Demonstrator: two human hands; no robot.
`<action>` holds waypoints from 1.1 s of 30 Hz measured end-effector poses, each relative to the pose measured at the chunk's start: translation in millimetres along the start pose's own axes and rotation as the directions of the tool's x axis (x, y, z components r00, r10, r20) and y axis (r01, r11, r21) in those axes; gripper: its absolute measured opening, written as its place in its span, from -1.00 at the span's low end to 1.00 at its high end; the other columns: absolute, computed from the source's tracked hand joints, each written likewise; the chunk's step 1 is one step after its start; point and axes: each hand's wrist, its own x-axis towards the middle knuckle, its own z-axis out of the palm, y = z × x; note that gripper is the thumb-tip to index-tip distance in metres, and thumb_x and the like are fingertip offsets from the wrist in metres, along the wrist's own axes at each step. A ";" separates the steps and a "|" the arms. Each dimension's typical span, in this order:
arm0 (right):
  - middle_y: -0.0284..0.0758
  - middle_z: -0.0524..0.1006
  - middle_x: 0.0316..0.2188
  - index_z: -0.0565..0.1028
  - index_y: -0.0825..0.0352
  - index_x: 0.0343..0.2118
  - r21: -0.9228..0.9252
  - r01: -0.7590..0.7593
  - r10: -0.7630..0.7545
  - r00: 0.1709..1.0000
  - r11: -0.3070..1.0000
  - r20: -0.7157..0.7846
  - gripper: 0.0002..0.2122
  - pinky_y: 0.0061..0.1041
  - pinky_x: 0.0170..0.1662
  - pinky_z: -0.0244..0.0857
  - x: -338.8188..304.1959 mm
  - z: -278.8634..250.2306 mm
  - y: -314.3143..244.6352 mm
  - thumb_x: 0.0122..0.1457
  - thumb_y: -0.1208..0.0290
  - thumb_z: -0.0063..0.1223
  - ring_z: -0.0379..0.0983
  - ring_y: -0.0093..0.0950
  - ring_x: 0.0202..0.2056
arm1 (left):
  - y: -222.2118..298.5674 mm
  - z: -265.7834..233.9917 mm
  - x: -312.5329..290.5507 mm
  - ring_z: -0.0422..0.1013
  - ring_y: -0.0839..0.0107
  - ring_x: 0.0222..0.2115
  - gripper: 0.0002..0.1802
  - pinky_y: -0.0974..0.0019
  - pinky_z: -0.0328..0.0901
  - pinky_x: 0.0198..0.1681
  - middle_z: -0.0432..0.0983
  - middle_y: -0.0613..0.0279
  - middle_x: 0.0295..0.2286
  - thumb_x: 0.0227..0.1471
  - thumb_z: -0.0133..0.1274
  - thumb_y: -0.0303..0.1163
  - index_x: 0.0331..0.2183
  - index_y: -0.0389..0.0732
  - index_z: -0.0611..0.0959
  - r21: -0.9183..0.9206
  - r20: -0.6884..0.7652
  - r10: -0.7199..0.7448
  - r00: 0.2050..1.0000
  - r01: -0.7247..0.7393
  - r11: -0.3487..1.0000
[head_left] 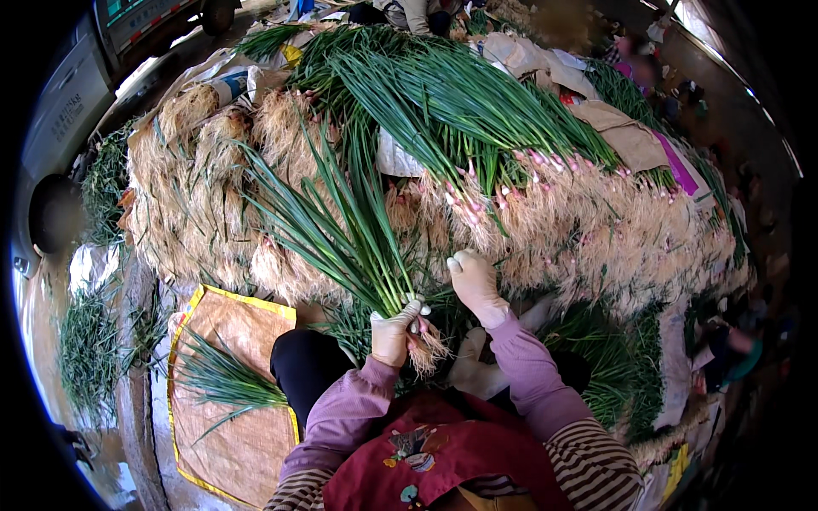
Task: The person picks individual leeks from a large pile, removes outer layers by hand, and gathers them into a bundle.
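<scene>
Already has a small bunch point(243, 385) set apart on the sheet point(234, 451), left of the grip. Grasps another, the held bunch point(375, 268), around its pale stems with the left hand point(392, 334); shows leaves fanned away and leftward from that grip, and roots point(426, 347) poking out just right of it. Has the right hand point(475, 283) clenched, just beside and slightly beyond, apart from those stems, with nothing visible inside. Looks far from finished, as a judgement: leaves far more onions in the heap point(477, 85) beyond the grip than on the sheet. Cannot tell the held bunch's readiness. Shows loose greens point(601, 366) too, right of the grip.
</scene>
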 end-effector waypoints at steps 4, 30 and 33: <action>-0.24 0.54 -0.20 0.54 0.28 -0.20 -0.004 -0.015 0.014 0.746 1.000 0.666 -0.73 -0.39 -0.09 0.30 45.9 -65.0 -20.0 0.02 0.34 0.08 0.49 -0.36 -0.22 | 12.7 -9.0 5.8 0.26 0.58 -0.78 -0.80 0.57 0.03 -0.85 0.40 0.29 -0.68 0.09 -0.03 -0.41 -0.27 -0.32 0.56 0.049 0.000 -0.007 1.000 0.007 0.999; -0.16 0.47 -0.54 0.43 0.40 -0.52 0.267 -0.135 0.160 0.984 0.954 -0.073 -0.80 -0.26 -0.41 0.27 -19.5 24.9 -6.2 0.07 0.34 0.00 0.44 -0.16 -0.47 | 5.0 0.6 12.0 0.36 0.42 -0.80 -0.84 0.52 0.05 -0.87 0.31 0.28 -0.79 0.01 0.04 -0.49 -0.40 -0.43 0.56 -0.006 0.035 -0.087 0.996 0.087 0.996; -0.14 0.53 -0.41 0.54 0.29 -0.35 -0.043 -0.059 0.072 0.689 0.997 0.721 -0.73 -0.29 -0.18 0.29 -32.8 7.7 7.4 -0.03 0.20 0.06 0.46 -0.18 -0.29 | 6.9 -11.4 11.8 0.40 0.37 -0.78 -0.84 0.52 0.05 -0.87 0.31 0.27 -0.79 0.02 0.03 -0.50 -0.35 -0.42 0.55 -0.015 0.005 -0.126 0.992 0.126 0.992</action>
